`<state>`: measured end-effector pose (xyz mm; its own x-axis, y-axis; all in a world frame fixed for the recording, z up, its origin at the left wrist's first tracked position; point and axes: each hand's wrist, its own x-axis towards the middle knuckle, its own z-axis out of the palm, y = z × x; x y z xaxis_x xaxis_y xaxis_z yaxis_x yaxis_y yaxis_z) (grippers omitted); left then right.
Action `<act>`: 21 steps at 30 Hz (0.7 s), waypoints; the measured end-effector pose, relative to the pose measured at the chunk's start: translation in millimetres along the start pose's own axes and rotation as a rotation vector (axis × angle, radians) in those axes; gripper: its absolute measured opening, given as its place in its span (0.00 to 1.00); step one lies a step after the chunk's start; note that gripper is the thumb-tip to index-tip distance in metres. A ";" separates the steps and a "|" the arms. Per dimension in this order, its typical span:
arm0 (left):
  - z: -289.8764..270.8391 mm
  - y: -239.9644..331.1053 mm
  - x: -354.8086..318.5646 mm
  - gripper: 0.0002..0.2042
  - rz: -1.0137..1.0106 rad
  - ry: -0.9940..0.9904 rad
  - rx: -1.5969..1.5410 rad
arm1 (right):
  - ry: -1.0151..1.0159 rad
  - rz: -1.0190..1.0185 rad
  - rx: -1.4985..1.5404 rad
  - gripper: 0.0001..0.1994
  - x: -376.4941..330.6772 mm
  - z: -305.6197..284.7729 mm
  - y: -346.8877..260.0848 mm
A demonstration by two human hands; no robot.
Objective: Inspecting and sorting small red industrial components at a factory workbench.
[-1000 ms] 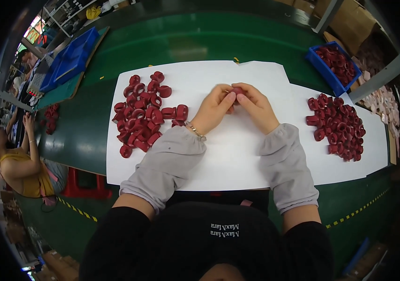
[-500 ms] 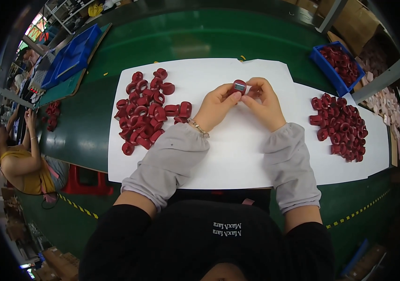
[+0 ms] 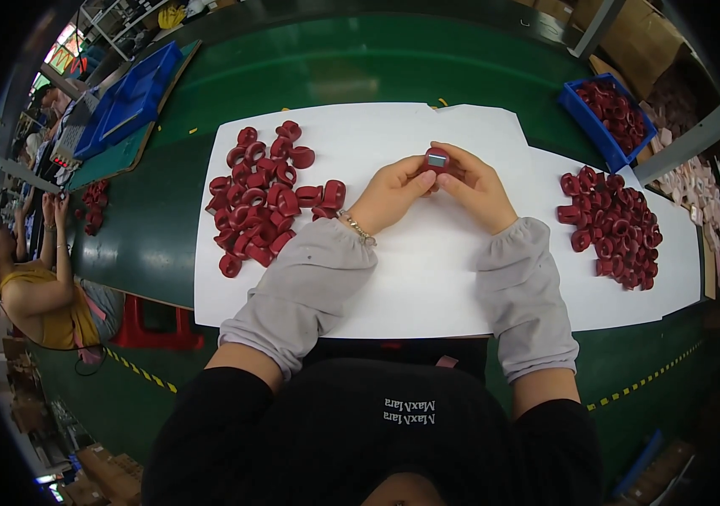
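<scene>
Above the white sheet (image 3: 427,278), a small dark red ring-shaped device (image 3: 436,159) with a little grey screen is pinched between my hands. My left hand (image 3: 387,194) grips it from the left with thumb and fingers. From the other side my right hand (image 3: 480,190) closes on it, thumb below and index finger behind. The screen faces up toward me. To the left lies a loose pile of similar red ring-shaped devices (image 3: 254,201), and a denser pile of them (image 3: 615,229) lies to the right.
A blue bin (image 3: 581,120) of red pieces stands at the far right on the green table (image 3: 292,76). Pale pink pieces (image 3: 690,185) lie beyond a metal post. Blue trays (image 3: 128,105) are at the far left, where a co-worker in yellow (image 3: 48,295) sits near a few red pieces.
The device has turned in my fingers and shifted slightly right. My right index finger, earlier raised apart beside it, now bends round behind it. The piles look the same.
</scene>
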<state>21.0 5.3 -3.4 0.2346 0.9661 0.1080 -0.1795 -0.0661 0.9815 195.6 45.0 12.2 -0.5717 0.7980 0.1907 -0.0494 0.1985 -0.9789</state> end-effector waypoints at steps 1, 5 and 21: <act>1.3 -0.2 0.5 0.14 0.018 -0.011 -0.017 | 0.002 0.000 -0.001 0.22 -0.2 -1.0 0.7; -1.9 -0.3 0.5 0.16 0.007 -0.042 0.053 | 0.027 -0.028 -0.007 0.22 -0.3 -1.4 3.6; -1.7 -1.7 2.0 0.16 -0.013 -0.028 0.050 | 0.039 -0.064 -0.070 0.21 0.2 -2.1 4.8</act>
<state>20.2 7.7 -5.2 0.2633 0.9596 0.0988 -0.1285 -0.0666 0.9895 197.0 47.3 7.7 -0.5366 0.8040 0.2563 -0.0266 0.2874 -0.9574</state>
